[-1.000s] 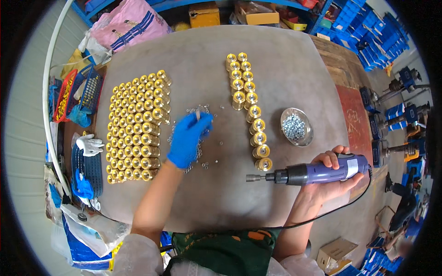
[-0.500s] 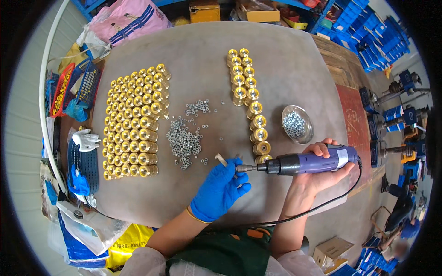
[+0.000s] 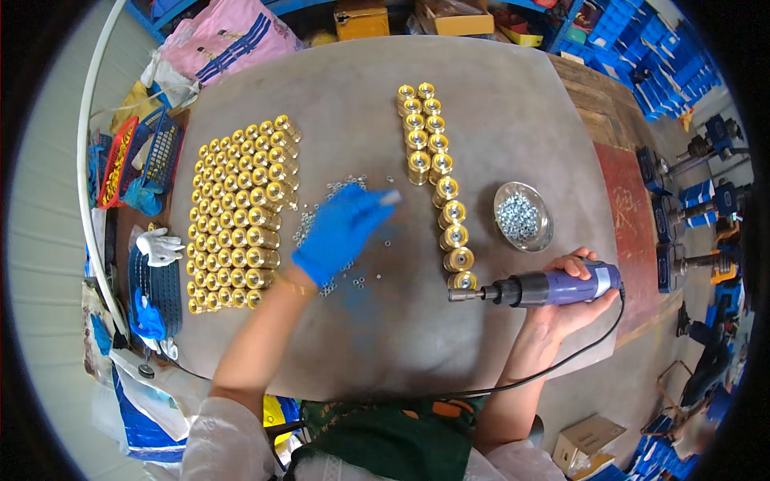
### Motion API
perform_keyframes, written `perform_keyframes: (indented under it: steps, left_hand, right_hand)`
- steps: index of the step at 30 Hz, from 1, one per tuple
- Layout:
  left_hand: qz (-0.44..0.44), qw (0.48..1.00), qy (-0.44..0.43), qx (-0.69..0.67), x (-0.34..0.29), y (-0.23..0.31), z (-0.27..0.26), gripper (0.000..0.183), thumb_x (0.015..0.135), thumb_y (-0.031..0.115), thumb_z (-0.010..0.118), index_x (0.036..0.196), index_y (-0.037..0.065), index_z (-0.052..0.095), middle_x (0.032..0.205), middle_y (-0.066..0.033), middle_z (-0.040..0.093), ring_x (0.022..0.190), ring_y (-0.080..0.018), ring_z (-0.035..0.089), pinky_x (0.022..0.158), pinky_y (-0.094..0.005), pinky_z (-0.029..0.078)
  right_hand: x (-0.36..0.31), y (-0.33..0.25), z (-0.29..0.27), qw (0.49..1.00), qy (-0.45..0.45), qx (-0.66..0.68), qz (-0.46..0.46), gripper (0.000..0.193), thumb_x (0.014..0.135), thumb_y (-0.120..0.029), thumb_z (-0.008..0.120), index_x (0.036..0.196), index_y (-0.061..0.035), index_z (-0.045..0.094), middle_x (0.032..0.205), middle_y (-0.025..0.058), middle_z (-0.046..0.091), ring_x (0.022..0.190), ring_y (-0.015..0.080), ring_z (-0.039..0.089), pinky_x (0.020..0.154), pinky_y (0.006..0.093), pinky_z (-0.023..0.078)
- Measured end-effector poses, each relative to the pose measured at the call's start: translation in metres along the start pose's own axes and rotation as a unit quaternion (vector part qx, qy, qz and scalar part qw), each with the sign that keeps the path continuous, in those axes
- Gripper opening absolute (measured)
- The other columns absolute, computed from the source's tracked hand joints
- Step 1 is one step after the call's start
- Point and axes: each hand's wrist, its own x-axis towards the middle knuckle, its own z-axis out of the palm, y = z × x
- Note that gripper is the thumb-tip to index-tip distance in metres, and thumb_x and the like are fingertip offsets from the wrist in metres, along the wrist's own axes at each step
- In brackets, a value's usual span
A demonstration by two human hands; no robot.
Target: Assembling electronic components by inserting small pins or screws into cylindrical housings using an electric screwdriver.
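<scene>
Your bare right hand [image 3: 564,318] grips a purple-and-black cylindrical power driver [image 3: 553,289]; your blue-gloved left hand [image 3: 341,231], over small silver metal nuts [image 3: 303,228], is too blurred to tell its hold.

Pale ribbed wall [image 3: 56,240] at left — grey floor [image 3: 622,383], perhaps concrete, right.

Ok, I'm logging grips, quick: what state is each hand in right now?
Left hand: blue-gloved and blurred, a pale tip at its fingers; open or closed cannot be told.
Right hand: closed, holding the purple corded electric screwdriver.
</scene>
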Motion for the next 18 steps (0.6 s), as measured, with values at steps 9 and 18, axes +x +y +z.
perform_keyframes:
  steps: [9,18]
  left_hand:
    - [-0.054,0.997,-0.015,0.054,0.033,-0.045,0.001,0.021,0.081,0.022,0.058,0.090,0.005,0.063,0.079,-0.0129,0.062,0.071,-0.0264,0.059,0.066,-0.0329,0.046]
    - [0.068,0.971,-0.120,0.194,0.054,-0.055,-0.007,0.023,0.079,0.026,0.060,0.092,0.007,0.065,0.075,-0.0135,0.060,0.068,-0.0274,0.057,0.062,-0.0344,0.046]
  right_hand:
    - [0.000,-0.011,0.004,1.000,0.004,-0.009,-0.008,0.052,0.077,-0.049,0.056,0.093,0.0003,0.048,0.088,0.0132,0.052,0.060,0.0139,0.049,0.055,0.0249,0.045]
    - [-0.003,-0.008,0.009,0.999,0.007,-0.044,0.000,0.053,0.076,-0.050,0.057,0.092,0.0001,0.048,0.087,0.0121,0.051,0.060,0.0140,0.048,0.055,0.0243,0.045]
